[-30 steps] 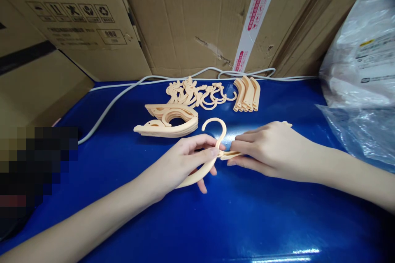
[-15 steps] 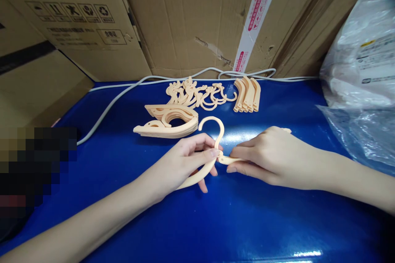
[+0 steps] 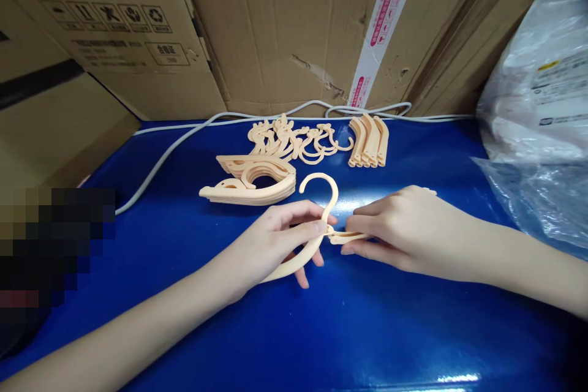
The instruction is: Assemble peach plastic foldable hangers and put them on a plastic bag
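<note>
My left hand (image 3: 285, 233) pinches the joint of a cream plastic clothes hanger, its thumb pressed just below the curved hook (image 3: 335, 190). One hanger arm (image 3: 294, 266) runs down to the left beneath my palm. From the right, my right hand (image 3: 407, 229) grips another hanger arm (image 3: 342, 237), whose end meets the joint by my left thumb; most of that arm is hidden under my fingers. Whether the parts are locked together I cannot tell. Behind my left hand lies a stack of folded hangers (image 3: 257, 197).
Loose hanger hooks (image 3: 280, 135) are heaped at the back of the blue table (image 3: 294, 337), beside a bundle of hanger arms (image 3: 369, 141). A white cable (image 3: 184, 132) crosses behind them. Cardboard boxes (image 3: 285, 24) wall the back; clear plastic wrap (image 3: 528, 122) is at right.
The hook has shifted slightly right and tilted clockwise. The arm in my right hand has turned, showing its hollow channel. Both hands keep their hold.
</note>
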The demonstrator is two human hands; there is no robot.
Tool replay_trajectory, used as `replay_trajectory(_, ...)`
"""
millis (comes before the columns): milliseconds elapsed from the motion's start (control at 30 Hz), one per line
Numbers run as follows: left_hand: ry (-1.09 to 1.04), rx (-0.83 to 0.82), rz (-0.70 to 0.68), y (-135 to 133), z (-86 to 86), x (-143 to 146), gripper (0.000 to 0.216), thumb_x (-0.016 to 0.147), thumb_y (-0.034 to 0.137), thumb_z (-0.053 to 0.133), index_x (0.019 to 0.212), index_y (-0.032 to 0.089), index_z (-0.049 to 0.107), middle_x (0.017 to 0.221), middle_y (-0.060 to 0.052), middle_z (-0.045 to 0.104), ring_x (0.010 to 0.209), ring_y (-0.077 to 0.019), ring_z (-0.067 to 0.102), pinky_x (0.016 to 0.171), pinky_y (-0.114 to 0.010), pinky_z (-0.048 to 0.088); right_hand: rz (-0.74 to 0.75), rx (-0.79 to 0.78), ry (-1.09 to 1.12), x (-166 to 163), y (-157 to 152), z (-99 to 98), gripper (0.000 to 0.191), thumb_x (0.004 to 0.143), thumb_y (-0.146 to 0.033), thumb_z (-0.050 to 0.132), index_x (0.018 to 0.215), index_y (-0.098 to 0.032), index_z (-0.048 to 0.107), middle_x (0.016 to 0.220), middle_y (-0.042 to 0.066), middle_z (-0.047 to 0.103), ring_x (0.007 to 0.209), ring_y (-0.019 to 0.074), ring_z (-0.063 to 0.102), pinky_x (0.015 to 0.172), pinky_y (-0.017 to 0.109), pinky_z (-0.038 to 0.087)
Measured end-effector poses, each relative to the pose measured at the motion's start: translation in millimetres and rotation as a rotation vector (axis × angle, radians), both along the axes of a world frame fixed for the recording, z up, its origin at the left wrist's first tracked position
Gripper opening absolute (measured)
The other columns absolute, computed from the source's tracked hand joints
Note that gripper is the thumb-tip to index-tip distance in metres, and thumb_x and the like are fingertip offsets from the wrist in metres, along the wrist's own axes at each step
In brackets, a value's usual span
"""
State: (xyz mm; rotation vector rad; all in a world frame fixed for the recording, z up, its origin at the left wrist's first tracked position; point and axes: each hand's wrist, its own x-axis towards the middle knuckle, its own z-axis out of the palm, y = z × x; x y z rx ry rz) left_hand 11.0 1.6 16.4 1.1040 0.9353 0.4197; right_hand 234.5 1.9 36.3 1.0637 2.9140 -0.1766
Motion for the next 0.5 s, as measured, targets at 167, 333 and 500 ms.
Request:
replay_trajectory(167, 0.028, -0.013, -0.024, -1.0, 1.6, -0.8, 0.024, 0.092, 0.037, 0.058, 0.103, 0.017, 0.063, 0.063, 0.0, 0.065, 0.048, -0.0095, 0.058, 0.047, -0.017, 0.051, -0.006, -0.002, 0.01, 2.1, 1.9, -0.7, 0.027, 0.097, -0.038, 0.052, 0.077, -0.023, 0.062, 0.065, -0.003, 0.065, 0.048, 0.0123, 0.056, 0.048, 0.028, 0.017)
replay_trajectory(333, 0.027, -0.026, -0.042, -1.4, 4.2, -0.2, 0.022, 0.094, 0.036, 0.056, 0.1, 0.016, 0.062, 0.061, 0.0, 0.065, 0.045, -0.0085, 0.059, 0.046, -0.014, 0.049, -0.004, 0.015, 0.029, 2.1, 2.3, -2.6, 0.025, 0.097, -0.035, 0.051, 0.081, -0.022, 0.065, 0.069, -0.001, 0.067, 0.052, 0.0127, 0.058, 0.05, 0.028, 0.018)
replay_trajectory(500, 0.026, -0.036, -0.077, -0.1, 4.2, -1.4, 0.023, 0.095, 0.036, 0.055, 0.102, 0.016, 0.063, 0.064, 0.0, 0.066, 0.044, -0.0079, 0.059, 0.045, -0.014, 0.049, 0.011, 0.05, 0.048, 1.9, 3.5, -3.8, 0.028, 0.098, -0.036, 0.05, 0.079, -0.02, 0.062, 0.067, -0.001, 0.062, 0.053, 0.0127, 0.056, 0.051, 0.027, 0.02)
